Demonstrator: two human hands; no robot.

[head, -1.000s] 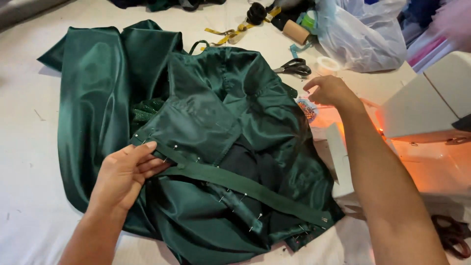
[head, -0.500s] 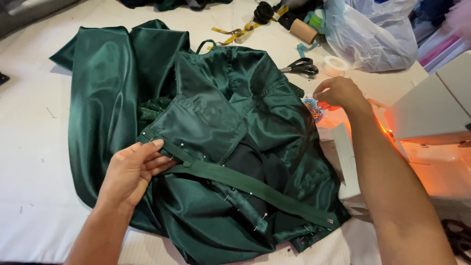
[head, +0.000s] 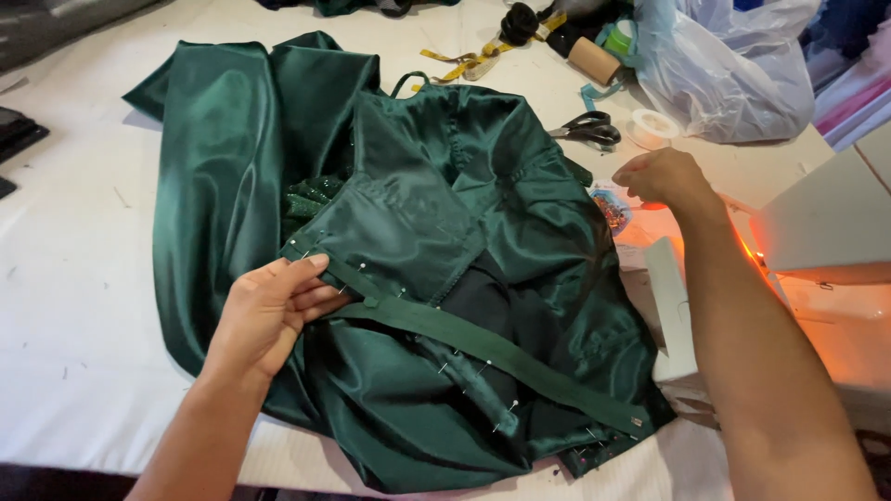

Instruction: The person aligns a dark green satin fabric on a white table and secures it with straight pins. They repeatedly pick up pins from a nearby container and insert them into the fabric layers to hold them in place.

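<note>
A white table [head: 74, 371] fills the view, and most of its middle is taken by a dark green satin garment [head: 408, 232], spread in loose folds. It looks light, limp and slippery, likely to slide and bunch under any pull; the firmest hold appears to be the matte green band [head: 483, 351] pinned across it from nine o'clock toward five o'clock, though the pins along it could prick.

At three o'clock sits a white sewing machine [head: 826, 223] with an orange glow beneath it, crowding that edge of the fabric. At one o'clock lies a translucent plastic bag [head: 724, 74].

The left hand [head: 269, 315], at eight o'clock, rests flat with fingers relaxed, pressing the band's end against the satin rather than gripping it. The right hand [head: 664, 176], at two o'clock, is loosely curled over a small pin container [head: 608, 206]; whether it pinches anything I cannot tell.

Smaller things gather at twelve to one o'clock: black-handled scissors [head: 587, 128], a yellow tape measure [head: 464, 63], a cardboard spool [head: 594, 61] and a roll of clear tape [head: 654, 124].
</note>
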